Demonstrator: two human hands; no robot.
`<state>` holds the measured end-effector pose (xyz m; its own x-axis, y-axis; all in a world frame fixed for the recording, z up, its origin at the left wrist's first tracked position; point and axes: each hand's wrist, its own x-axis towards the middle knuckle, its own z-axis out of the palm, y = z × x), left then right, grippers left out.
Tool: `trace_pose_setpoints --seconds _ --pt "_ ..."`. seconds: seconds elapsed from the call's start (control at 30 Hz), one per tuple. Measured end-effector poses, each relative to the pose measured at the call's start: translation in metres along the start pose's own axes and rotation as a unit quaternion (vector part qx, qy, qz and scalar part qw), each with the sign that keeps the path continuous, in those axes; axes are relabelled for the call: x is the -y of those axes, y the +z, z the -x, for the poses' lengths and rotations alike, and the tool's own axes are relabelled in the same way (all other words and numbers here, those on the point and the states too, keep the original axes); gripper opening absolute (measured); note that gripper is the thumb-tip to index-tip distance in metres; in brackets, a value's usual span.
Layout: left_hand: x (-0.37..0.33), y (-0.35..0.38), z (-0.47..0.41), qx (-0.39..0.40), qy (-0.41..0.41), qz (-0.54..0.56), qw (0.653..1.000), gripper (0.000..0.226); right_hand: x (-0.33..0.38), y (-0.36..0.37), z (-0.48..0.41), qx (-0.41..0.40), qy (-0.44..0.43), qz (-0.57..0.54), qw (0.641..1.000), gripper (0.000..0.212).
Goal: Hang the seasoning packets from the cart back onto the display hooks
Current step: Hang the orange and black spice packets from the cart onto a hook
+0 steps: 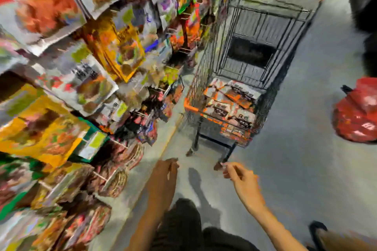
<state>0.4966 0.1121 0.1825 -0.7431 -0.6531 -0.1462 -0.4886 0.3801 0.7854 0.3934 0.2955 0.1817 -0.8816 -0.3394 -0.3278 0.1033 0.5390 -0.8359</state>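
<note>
Head view: your left grip (166,171) and right grip (237,175) sit low centre of the frame, apart, fingers loosely curled, both holding nothing. Seasoning packets (230,106) lie piled in the near end of the cart (204,75), centre right. The display (98,79) of hung packets fills the left side. Red bag (357,114) at right edge. Heavy blur.

Left hand (165,171) and right hand (241,177) are bare, forearms (260,205) too (blurred); trousers (183,220) dark.
</note>
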Motion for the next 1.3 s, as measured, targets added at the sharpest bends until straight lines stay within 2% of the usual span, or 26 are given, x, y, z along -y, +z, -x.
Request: trace_pose_setpoints --seconds 0.13,0.3,0.43,0.53,0.63,0.73,0.87,0.93,1.0,1.13,1.3 --pt "-0.017 0.022 -0.067 0.031 0.011 0.036 0.999 0.019 0.001 -0.010 -0.048 -0.052 0.036 -0.039 0.997 0.019" --pt "-0.040 0.059 -0.161 0.096 0.054 0.029 0.994 0.019 0.009 -0.019 -0.118 -0.118 0.077 -0.081 0.987 0.032" --pt "-0.071 0.086 -0.239 0.151 0.106 0.024 0.983 0.018 0.016 -0.029 -0.183 -0.170 0.112 -0.092 0.975 0.030" --pt "-0.087 0.119 -0.295 0.178 0.113 0.004 0.977 0.018 0.010 -0.035 -0.233 -0.200 0.136 -0.091 0.966 0.030" --pt "-0.091 0.158 -0.342 0.201 0.088 -0.015 0.975 0.020 -0.006 -0.039 -0.280 -0.216 0.173 -0.096 0.956 0.021" --pt "-0.083 0.202 -0.379 0.220 0.046 -0.030 0.974 0.024 -0.032 -0.039 -0.324 -0.216 0.212 -0.094 0.948 0.022" --pt "-0.048 0.259 -0.413 0.256 0.019 -0.099 0.961 0.028 -0.082 -0.032 -0.375 -0.216 0.276 -0.069 0.934 0.045" --pt "-0.027 0.284 -0.427 0.267 -0.009 -0.156 0.951 0.032 -0.108 -0.026 -0.397 -0.189 0.315 -0.042 0.929 0.036" --pt "-0.006 0.305 -0.439 0.278 -0.028 -0.196 0.940 0.034 -0.132 -0.018 -0.415 -0.146 0.349 -0.013 0.926 0.016" --pt "0.027 0.339 -0.460 0.287 -0.049 -0.233 0.928 0.036 -0.166 -0.001 -0.434 -0.127 0.399 0.017 0.908 0.040" --pt "0.042 0.369 -0.471 0.265 -0.094 -0.280 0.918 0.054 -0.182 0.020 -0.450 -0.144 0.423 0.136 0.884 0.068"
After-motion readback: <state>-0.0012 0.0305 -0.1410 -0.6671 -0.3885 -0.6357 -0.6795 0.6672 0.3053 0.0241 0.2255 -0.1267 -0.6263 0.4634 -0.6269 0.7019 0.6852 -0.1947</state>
